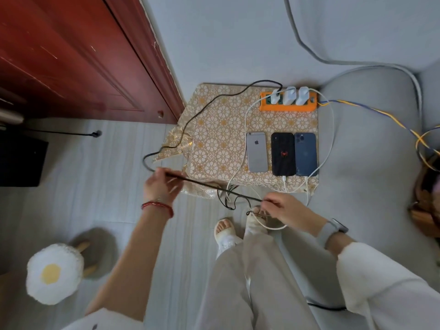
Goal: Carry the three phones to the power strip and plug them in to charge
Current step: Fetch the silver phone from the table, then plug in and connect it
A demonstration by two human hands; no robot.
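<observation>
Three phones lie face down side by side on a gold-patterned table (214, 129): a silver phone (256, 152), a black phone (283, 154) and a blue phone (305, 154). White cables reach the bottoms of the black and blue phones. An orange power strip (289, 106) at the table's back holds three white chargers. A black cable (209, 186) runs from the leftmost charger, loops off the table's left side and stretches taut between my hands. My left hand (162, 186) pinches it left of the table; my right hand (278, 207) pinches it in front, below the phones.
A red door (78, 58) stands at the left. A grey sofa (371, 163) lies along the right, with a yellow-blue cord (381, 113) leading off the strip. A fried-egg stool (53, 273) sits at lower left. My sandalled feet (225, 231) stand before the table among tangled cables.
</observation>
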